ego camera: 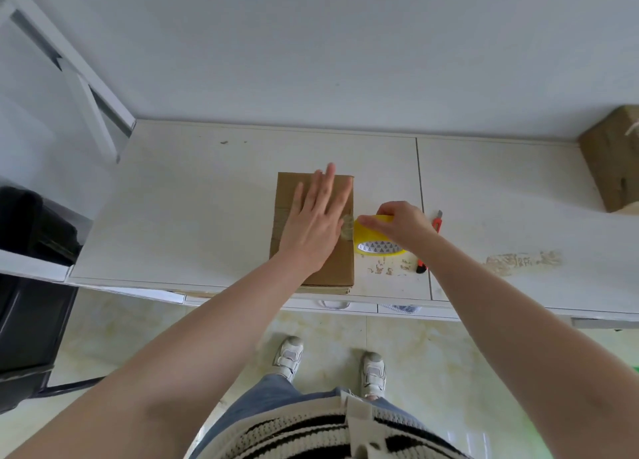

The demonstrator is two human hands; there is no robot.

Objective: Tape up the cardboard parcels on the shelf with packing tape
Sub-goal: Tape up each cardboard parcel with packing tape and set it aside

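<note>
A plain brown cardboard parcel [313, 228] lies at the centre of the frame on a white shelf [193, 209] marked with brownish scuffs toward the right. A band of clear, glossy tape [346, 228] crosses the brown. Just right of it, the tape roll [375, 241] is yellow, its inner core white with small black triangles. Further right lies an orange-and-black utility knife [430, 242]. A second brown parcel [613, 163] sits at the right edge. Below, the floor [432, 351] is pale cream marble, the shoes [288, 356] white, the jeans [266, 400] blue, and the knit top [294, 434] cream with black stripes.
</note>
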